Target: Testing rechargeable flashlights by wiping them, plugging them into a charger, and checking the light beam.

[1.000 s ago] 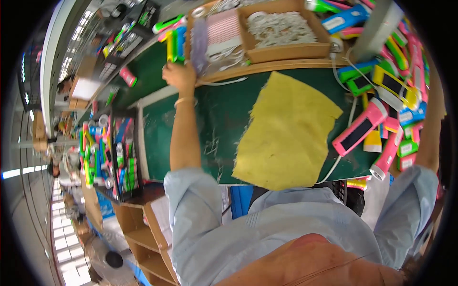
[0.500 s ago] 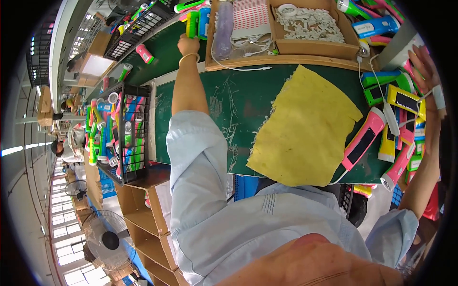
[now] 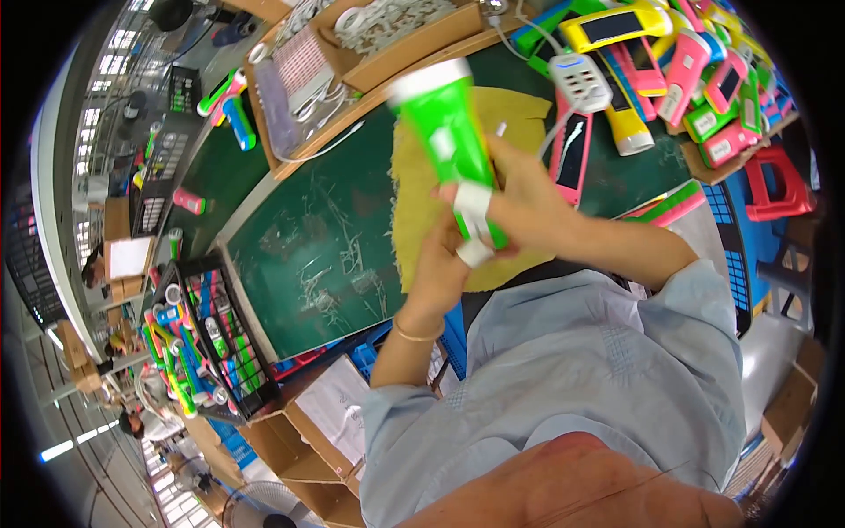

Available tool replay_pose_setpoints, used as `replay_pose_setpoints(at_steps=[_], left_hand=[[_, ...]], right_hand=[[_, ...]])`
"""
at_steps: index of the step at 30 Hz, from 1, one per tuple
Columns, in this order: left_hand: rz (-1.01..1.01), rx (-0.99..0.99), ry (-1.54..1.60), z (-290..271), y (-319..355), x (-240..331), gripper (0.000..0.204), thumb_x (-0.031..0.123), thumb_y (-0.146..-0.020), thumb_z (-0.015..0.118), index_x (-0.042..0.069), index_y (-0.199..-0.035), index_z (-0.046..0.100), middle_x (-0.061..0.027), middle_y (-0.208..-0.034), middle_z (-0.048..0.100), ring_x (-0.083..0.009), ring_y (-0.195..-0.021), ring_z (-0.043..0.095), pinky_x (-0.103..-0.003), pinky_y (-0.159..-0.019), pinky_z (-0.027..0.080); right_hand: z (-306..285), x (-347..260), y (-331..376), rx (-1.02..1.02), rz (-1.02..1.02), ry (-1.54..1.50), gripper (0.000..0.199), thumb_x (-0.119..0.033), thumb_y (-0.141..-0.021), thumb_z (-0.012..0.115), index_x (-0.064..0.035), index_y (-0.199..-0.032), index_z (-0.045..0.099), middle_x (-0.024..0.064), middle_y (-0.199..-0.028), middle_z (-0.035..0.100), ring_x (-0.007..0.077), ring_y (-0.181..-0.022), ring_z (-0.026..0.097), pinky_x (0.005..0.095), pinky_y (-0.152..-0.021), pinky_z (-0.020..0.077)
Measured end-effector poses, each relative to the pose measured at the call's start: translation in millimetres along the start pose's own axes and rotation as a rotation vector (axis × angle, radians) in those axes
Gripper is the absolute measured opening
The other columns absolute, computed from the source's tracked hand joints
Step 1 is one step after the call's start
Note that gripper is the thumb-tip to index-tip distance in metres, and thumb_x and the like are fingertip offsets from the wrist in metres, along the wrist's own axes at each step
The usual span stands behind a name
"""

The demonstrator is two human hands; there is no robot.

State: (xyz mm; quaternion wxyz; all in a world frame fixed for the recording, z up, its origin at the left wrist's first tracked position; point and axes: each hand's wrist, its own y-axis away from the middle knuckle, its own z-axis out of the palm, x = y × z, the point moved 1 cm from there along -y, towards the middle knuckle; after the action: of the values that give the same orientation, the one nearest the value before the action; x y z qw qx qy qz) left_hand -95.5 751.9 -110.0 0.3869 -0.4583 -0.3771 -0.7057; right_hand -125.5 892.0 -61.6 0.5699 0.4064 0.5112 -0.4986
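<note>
A green flashlight with a white head is held up over the yellow cloth, its head pointing away from me and to the left. Fingers of my right hand close around its body from the right. My left hand grips its lower end, partly hidden behind the right. White bands show on the fingers there, slightly blurred. Just right of the hands lies a pink flashlight with a dark panel. A white multi-port charger with cables sits above it.
Several colourful flashlights crowd the bench's right side. At the back stands a cardboard box of small white parts, beside a wooden tray edge. A black crate of flashlights is at the left. A red stool stands right.
My left hand has come back from the far-left flashlights, and my right from the right side. Both now hold a green flashlight over the cloth. The view has turned.
</note>
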Motion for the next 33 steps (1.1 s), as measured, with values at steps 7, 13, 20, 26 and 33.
replay_pose_setpoints(at_steps=[7,13,20,26,33], left_hand=[[0.440,0.126,-0.185,7.0,-14.9,-1.7,0.079,0.046,-0.079,0.061,0.000,-0.133,0.027,-0.0148,-0.131,0.038,-0.0272,-0.124,0.036,-0.040,-0.105,0.027],[0.343,0.204,0.278,7.4,-21.0,0.2,0.038,0.036,-0.086,0.056,0.004,-0.104,0.050,-0.0124,-0.106,0.054,-0.0255,-0.098,0.053,-0.041,-0.099,0.036],[0.053,0.141,0.422,-6.6,-19.5,-0.5,0.035,0.017,-0.084,0.060,0.004,-0.112,0.044,-0.0060,-0.091,0.049,-0.0181,-0.081,0.048,-0.035,-0.079,0.041],[-0.004,0.210,0.303,-19.1,-2.2,-19.3,0.036,0.017,-0.084,0.060,0.003,-0.114,0.044,-0.0081,-0.092,0.050,-0.0187,-0.077,0.050,-0.033,-0.071,0.044],[-0.119,0.212,0.078,-48.8,-0.4,8.7,0.034,0.012,-0.084,0.060,0.003,-0.113,0.044,-0.0071,-0.089,0.053,-0.0213,-0.074,0.056,-0.036,-0.067,0.051]], right_hand=[[-39.0,43.3,-0.2,-0.070,-0.547,0.615,0.041,-0.027,-0.082,0.060,0.0000,-0.109,0.046,0.0204,-0.088,0.057,0.0364,-0.079,0.058,0.0424,-0.069,0.0460],[-33.2,54.2,39.7,-0.121,-0.390,0.234,0.042,-0.021,-0.085,0.059,-0.0014,-0.119,0.045,0.0160,-0.101,0.058,0.0288,-0.093,0.059,0.0364,-0.079,0.0463],[-141.4,27.2,75.6,0.032,-0.363,0.413,0.028,-0.005,-0.085,0.050,0.0009,-0.112,0.054,0.0118,-0.105,0.058,0.0188,-0.088,0.058,0.0296,-0.079,0.0469],[-148.5,43.5,163.0,0.282,-0.184,0.424,0.028,0.004,-0.083,0.051,-0.0011,-0.109,0.058,0.0101,-0.089,0.061,0.0150,-0.077,0.061,0.0268,-0.071,0.0488],[-155.2,323.6,354.1,0.740,0.554,0.720,0.022,-0.023,-0.081,0.056,-0.0035,-0.087,0.064,0.0171,-0.085,0.063,0.0310,-0.082,0.062,0.0395,-0.074,0.0468]])
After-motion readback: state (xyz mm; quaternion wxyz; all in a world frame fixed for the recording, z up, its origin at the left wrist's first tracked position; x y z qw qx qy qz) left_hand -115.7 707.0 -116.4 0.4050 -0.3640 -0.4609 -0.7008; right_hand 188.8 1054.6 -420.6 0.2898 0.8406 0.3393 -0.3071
